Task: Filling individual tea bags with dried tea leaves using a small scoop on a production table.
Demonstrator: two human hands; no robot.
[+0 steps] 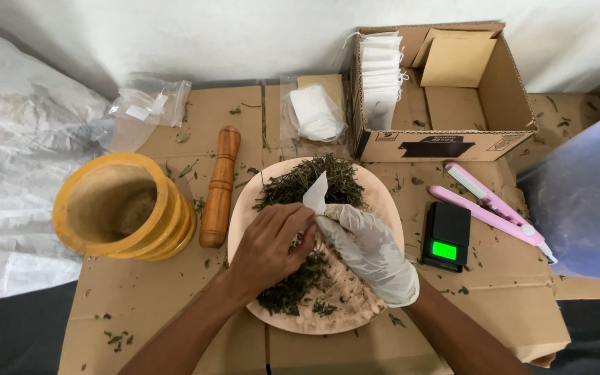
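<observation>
You're mid-fill: gloved right hand [371, 251] pinches the small white filter bag [316, 194] open, bare left fingers [293, 222] pinched at its mouth over the dried herbs [314, 182]; probably keep the mouth spread.

Makeshift home herb-packing spot – cardboard-covered floor [140, 298], mortar [123, 206], pocket scale [446, 236] etc.

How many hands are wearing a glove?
1. The right hand wears a white glove, over the plate of dried herbs. The left hand beside it is bare. Both pinch a small white bag.
</observation>
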